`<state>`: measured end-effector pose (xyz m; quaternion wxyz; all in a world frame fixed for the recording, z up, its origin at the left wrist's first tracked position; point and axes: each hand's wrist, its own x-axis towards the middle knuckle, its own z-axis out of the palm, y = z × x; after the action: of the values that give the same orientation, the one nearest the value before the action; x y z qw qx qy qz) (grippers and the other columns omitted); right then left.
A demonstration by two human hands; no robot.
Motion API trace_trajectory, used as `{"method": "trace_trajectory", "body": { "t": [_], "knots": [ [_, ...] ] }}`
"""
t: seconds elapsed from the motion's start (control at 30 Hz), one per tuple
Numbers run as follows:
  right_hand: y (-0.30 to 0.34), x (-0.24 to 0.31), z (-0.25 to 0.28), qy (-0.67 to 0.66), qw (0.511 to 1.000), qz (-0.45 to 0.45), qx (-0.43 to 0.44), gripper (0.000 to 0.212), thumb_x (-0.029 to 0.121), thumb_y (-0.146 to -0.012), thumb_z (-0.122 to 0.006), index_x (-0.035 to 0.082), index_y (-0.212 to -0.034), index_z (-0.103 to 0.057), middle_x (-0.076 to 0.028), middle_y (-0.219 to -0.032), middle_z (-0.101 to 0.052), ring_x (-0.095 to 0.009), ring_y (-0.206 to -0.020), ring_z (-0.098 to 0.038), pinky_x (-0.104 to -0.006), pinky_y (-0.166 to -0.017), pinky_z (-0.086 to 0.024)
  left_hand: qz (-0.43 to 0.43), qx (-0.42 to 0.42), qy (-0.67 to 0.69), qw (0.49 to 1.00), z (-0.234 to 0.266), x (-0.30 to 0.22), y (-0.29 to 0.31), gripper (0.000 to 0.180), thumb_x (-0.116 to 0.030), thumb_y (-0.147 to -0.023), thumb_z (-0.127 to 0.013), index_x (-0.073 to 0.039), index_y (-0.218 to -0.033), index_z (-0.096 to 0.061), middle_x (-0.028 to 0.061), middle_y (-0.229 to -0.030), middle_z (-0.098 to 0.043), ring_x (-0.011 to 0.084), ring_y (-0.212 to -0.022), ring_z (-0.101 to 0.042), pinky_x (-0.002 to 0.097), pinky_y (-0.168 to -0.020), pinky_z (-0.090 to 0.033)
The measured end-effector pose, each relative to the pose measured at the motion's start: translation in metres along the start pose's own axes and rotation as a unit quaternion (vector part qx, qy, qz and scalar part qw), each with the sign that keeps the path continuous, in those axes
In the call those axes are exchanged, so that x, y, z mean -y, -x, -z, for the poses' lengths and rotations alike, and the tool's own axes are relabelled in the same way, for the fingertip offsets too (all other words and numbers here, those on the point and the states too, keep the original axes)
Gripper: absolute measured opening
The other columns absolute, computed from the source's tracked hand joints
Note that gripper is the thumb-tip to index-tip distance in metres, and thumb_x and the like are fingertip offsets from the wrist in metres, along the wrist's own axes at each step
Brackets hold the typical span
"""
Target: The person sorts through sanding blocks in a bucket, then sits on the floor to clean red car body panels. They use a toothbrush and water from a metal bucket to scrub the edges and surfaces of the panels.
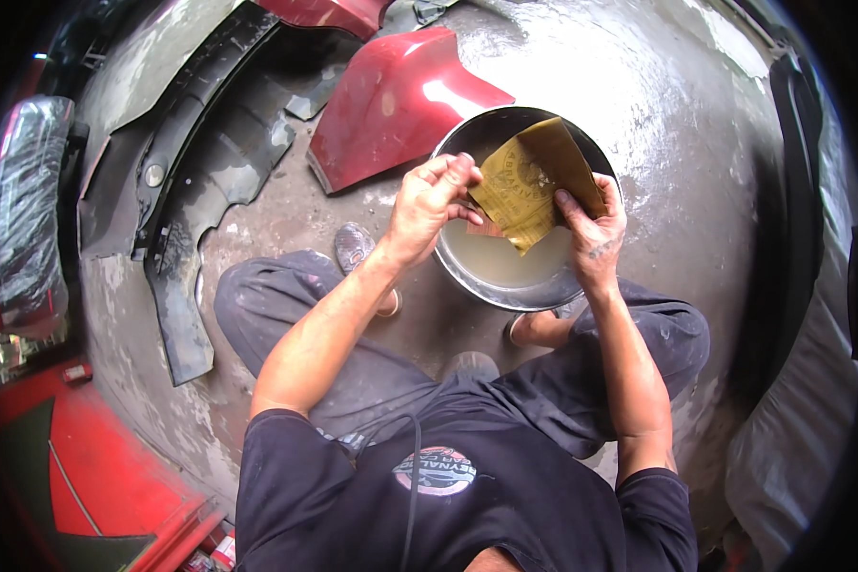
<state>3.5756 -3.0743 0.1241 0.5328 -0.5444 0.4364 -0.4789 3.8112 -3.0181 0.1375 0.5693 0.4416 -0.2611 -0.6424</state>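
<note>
A yellow-brown sheet of sandpaper [520, 186], its printed back facing up and creased, is stretched between my two hands over a round dark bucket [463, 277]. My left hand [431, 205] pinches the sheet's left edge, fingers curled. On the other side, my right hand [596, 229] grips the right edge, thumb on top. Cloudy, pale water [505, 259] lies in the bucket below. A small reddish-brown patch [486, 227] shows under the sheet near my left fingertips; whether it belongs to the same sheet, I cannot tell.
Beyond the bucket on the left lies a glossy red car body panel [391, 105]. A long dark bumper part [176, 181] curves along the floor at left. Red bodywork [95, 458] stands at lower left, and a grey cover [796, 410] hangs at right.
</note>
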Motion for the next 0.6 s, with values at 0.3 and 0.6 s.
{"method": "trace_trajectory", "body": {
  "t": [0.3, 0.6],
  "knots": [
    [0.0004, 0.0018, 0.0019, 0.032, 0.999, 0.016, 0.009, 0.020, 0.003, -0.094, -0.071, 0.002, -0.112, -0.062, -0.002, -0.101, -0.069, -0.009, -0.093, -0.062, -0.0250, -0.083, -0.050, -0.025, -0.009, -0.076, 0.997, -0.0019, 0.0003, 0.0001, 0.025, -0.008, -0.093, -0.076, -0.002, -0.113, -0.063, 0.0070, -0.107, -0.068, 0.0150, -0.090, -0.069, 0.0304, -0.070, -0.063],
    [0.0063, 0.0043, -0.0049, 0.087, 0.996, 0.028, 0.007, 0.020, 0.002, -0.094, -0.070, 0.002, -0.112, -0.061, -0.002, -0.101, -0.068, -0.009, -0.092, -0.062, -0.0248, -0.083, -0.050, -0.105, -0.055, -0.236, 0.964, -0.0024, 0.0081, 0.0010, 0.021, -0.009, -0.092, -0.076, 0.001, -0.105, -0.064, 0.0067, -0.094, -0.070, 0.0117, -0.085, -0.069, 0.0273, -0.069, -0.062]
  ]
}}
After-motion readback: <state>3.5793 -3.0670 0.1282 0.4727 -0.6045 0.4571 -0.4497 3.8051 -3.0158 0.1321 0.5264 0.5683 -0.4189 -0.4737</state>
